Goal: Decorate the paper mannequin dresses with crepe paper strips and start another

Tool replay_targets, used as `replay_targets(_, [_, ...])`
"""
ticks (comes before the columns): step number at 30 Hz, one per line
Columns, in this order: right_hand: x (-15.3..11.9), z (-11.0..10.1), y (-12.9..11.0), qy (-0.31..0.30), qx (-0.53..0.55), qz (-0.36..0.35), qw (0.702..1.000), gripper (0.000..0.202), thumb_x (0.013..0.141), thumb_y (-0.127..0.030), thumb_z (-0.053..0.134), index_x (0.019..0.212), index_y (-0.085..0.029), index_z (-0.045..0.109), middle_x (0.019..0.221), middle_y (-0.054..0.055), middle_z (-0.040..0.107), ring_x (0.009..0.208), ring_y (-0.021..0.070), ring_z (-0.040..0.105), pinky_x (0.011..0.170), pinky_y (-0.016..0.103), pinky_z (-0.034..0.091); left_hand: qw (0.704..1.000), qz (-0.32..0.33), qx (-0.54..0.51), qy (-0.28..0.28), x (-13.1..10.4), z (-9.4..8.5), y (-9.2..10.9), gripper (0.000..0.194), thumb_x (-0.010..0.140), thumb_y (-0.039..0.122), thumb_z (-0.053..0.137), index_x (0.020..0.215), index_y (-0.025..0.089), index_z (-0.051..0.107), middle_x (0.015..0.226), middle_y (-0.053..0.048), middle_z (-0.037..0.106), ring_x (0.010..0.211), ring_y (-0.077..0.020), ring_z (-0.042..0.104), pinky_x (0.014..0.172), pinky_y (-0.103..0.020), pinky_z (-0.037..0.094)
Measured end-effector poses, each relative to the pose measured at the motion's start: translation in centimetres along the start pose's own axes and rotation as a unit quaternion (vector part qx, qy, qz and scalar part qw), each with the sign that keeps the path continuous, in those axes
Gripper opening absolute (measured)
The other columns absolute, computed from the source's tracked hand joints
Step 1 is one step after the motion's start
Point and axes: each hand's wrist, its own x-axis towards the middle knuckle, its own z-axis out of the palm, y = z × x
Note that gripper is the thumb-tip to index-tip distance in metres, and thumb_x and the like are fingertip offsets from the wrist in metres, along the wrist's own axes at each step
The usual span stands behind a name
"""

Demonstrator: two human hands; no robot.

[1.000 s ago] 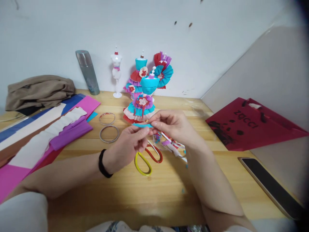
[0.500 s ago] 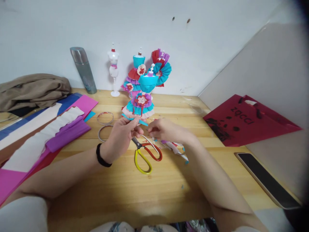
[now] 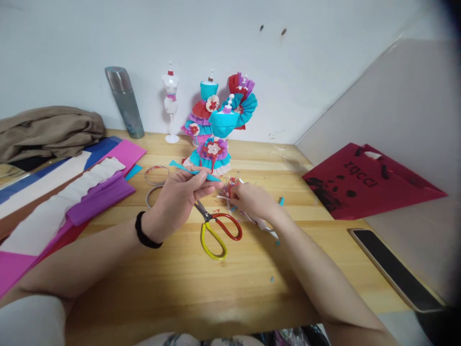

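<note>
My left hand [image 3: 182,197] pinches a narrow turquoise paper strip [image 3: 194,172] between thumb and fingers, its pointed ends sticking out on both sides. My right hand [image 3: 252,201] is closed over a heap of paper scraps [image 3: 236,183], with a thin white strip [image 3: 224,197] at its fingertips. Scissors [image 3: 212,229] with one red and one yellow handle lie on the table just below the hands, their blade tips partly behind the left hand. Right behind the hands stands a small dress form [image 3: 223,124] wearing a turquoise and purple paper dress with a flower.
Two more dressed forms [image 3: 209,91] and a bare white one [image 3: 171,98] stand along the wall beside a bottle [image 3: 125,103]. Tape rolls [image 3: 155,174] lie left of my hands, near coloured paper sheets [image 3: 104,204] and brown cloth [image 3: 54,132]. Rightward are a red bag [image 3: 363,185] and phone [image 3: 396,269].
My right hand has moved slightly down toward the scraps, drawing the white strip away from above the scissors. My left hand keeps the turquoise strip, now further left and tilted.
</note>
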Motion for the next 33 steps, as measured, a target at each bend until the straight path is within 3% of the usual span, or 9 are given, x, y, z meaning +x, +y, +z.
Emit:
replay_targets(4, [-1.5, -0.4, 0.4, 0.054, -0.006, 0.059, 0.997, 0.03, 0.092, -0.012, 0.049, 0.113, -0.013, 0.07, 0.102, 0.019, 0.075, 0.084, 0.0276, 0.071, 0.061, 0.031, 0.035, 1.0, -0.022, 0.008, -0.005, 0.2, -0.2, -0.5, 0.009, 0.075, 0.016, 0.083, 0.072, 0.012, 0.075, 0.075, -0.004, 0.077, 0.069, -0.0114, 0.074, 0.065, -0.017, 0.058])
replay_targets(6, [-2.4, -0.2, -0.3, 0.056, 0.055, 0.02, 0.997, 0.024, 0.094, -0.017, 0.05, 0.105, -0.017, 0.071, 0.096, 0.014, 0.076, 0.081, 0.0239, 0.069, 0.061, 0.029, 0.034, 0.999, -0.029, 0.012, -0.009, 0.4, -0.4, -0.9, 0.011, 0.073, 0.016, 0.084, 0.07, 0.012, 0.075, 0.073, -0.004, 0.076, 0.069, -0.0114, 0.073, 0.066, -0.018, 0.059])
replay_targets(8, [-3.3, 0.2, -1.5, 0.012, 0.124, -0.063, 0.99, 0.016, 0.093, -0.02, 0.055, 0.097, -0.019, 0.071, 0.087, 0.008, 0.075, 0.074, 0.0194, 0.067, 0.06, 0.027, 0.034, 0.999, -0.029, 0.014, -0.017, 0.6, -0.6, -1.1, 0.012, 0.07, 0.017, 0.086, 0.068, 0.012, 0.075, 0.07, -0.004, 0.075, 0.069, -0.0122, 0.073, 0.067, -0.019, 0.059])
replay_targets(11, [-4.3, 1.3, -3.2, -0.034, 0.148, -0.129, 0.98, 0.021, 0.084, -0.017, 0.064, 0.104, -0.021, 0.068, 0.085, 0.004, 0.074, 0.07, 0.0169, 0.064, 0.057, 0.026, 0.029, 0.999, -0.029, 0.023, -0.03, 0.7, -0.9, -1.1, 0.012, 0.069, 0.017, 0.087, 0.07, 0.012, 0.076, 0.068, -0.004, 0.074, 0.068, -0.0126, 0.073, 0.068, -0.02, 0.059])
replay_targets(16, [-4.6, 2.1, -3.7, 0.002, 0.125, -0.079, 0.989, 0.026, 0.092, -0.014, 0.053, 0.111, -0.022, 0.069, 0.088, 0.006, 0.075, 0.072, 0.0187, 0.066, 0.057, 0.027, 0.027, 0.998, -0.016, 0.045, -0.037, 0.7, -1.1, 0.0, 0.008, 0.074, 0.016, 0.082, 0.072, 0.011, 0.076, 0.071, -0.006, 0.076, 0.064, -0.0111, 0.07, 0.064, -0.02, 0.056])
replay_targets(21, [-4.1, 1.3, -2.5, 0.033, 0.093, 0.018, 0.995, 0.022, 0.1, -0.024, 0.051, 0.096, -0.017, 0.071, 0.093, 0.012, 0.076, 0.084, 0.0239, 0.069, 0.062, 0.029, 0.033, 0.998, 0.006, 0.051, -0.037, 0.7, -1.0, 1.0, 0.011, 0.075, 0.019, 0.08, 0.072, 0.01, 0.075, 0.063, -0.005, 0.072, 0.057, -0.0094, 0.065, 0.057, -0.018, 0.051])
replay_targets(25, [-4.1, 1.7, -2.9, -0.016, 0.126, -0.036, 0.991, 0.011, 0.092, -0.023, 0.063, 0.096, -0.018, 0.071, 0.089, 0.008, 0.075, 0.079, 0.0215, 0.068, 0.061, 0.028, 0.032, 0.998, 0.011, 0.053, -0.037, 0.6, -0.9, 1.1, 0.011, 0.072, 0.019, 0.082, 0.073, 0.01, 0.075, 0.062, -0.004, 0.071, 0.056, -0.009, 0.065, 0.055, -0.017, 0.049])
replay_targets(27, [-4.3, 2.3, -3.5, -0.032, 0.143, -0.068, 0.987, 0.019, 0.085, -0.017, 0.066, 0.104, -0.019, 0.07, 0.089, 0.006, 0.075, 0.076, 0.0193, 0.066, 0.059, 0.027, 0.031, 0.998, 0.008, 0.053, -0.038, 0.5, -0.9, 1.0, 0.011, 0.071, 0.018, 0.083, 0.073, 0.01, 0.075, 0.062, -0.004, 0.072, 0.056, -0.0095, 0.065, 0.054, -0.017, 0.049])
replay_targets(33, [-4.2, 3.5, -3.5, -0.001, 0.147, -0.104, 0.984, 0.031, 0.087, -0.009, 0.054, 0.115, -0.016, 0.064, 0.09, 0.007, 0.073, 0.073, 0.0169, 0.062, 0.057, 0.026, 0.03, 0.997, -0.013, 0.067, -0.046, 0.4, -1.0, 1.1, 0.014, 0.069, 0.021, 0.085, 0.071, 0.01, 0.076, 0.064, -0.006, 0.073, 0.056, -0.0112, 0.068, 0.053, -0.018, 0.05])
